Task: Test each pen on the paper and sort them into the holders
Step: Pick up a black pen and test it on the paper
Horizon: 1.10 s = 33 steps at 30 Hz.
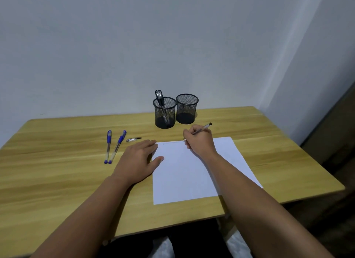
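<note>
My right hand (198, 140) grips a clear pen (204, 127) with a dark end, its tip hidden behind the fingers at the top edge of the white paper (194, 173). A faint line runs along that top edge. My left hand (141, 158) lies flat on the table, its thumb on the paper's left edge. Two blue-capped pens (113, 146) lie side by side to the left. A clear pen cap with a black clip (133, 139) lies near them. The left mesh holder (164, 112) contains black pens; the right mesh holder (187, 109) looks empty.
The wooden table (57, 171) stands against a pale wall. Its right edge drops off beside a dark floor area. My knees show below the table's front edge.
</note>
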Each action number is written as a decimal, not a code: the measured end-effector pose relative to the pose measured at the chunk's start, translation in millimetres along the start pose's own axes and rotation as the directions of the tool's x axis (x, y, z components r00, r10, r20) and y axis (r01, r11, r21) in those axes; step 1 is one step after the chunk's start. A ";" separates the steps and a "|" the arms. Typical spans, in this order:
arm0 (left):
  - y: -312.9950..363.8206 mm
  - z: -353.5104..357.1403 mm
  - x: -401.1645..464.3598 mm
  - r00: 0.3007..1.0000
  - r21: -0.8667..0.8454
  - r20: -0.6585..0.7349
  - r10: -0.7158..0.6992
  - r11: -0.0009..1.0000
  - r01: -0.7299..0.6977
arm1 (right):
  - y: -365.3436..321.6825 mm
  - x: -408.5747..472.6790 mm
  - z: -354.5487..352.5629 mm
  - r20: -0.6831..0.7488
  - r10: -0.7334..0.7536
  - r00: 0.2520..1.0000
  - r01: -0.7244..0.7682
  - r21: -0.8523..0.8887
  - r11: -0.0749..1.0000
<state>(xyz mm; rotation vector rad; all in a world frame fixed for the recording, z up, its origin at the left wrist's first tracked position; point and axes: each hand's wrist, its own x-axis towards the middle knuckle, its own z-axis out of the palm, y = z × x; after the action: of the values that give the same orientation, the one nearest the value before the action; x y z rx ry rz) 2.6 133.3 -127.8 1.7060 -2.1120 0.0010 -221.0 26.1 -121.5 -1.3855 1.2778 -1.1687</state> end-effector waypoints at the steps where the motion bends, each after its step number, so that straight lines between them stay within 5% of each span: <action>1: 0.1 0.0 -0.1 1.000 0.011 0.003 -0.008 1.000 0.008 | 0.5 0.3 0.2 0.006 -0.007 1.000 0.007 -0.008 1.000; 33: 3.6 -1.2 -1.9 0.992 0.062 0.071 -0.108 0.993 0.104 | 9.0 1.7 1.3 -0.024 -0.077 0.997 0.075 -0.074 0.994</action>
<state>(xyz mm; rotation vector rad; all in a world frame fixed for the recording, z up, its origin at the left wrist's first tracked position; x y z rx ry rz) 0.0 136.2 -126.4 1.8779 -2.0897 -0.0329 -221.1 23.7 -130.5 -1.4874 1.3080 -1.2066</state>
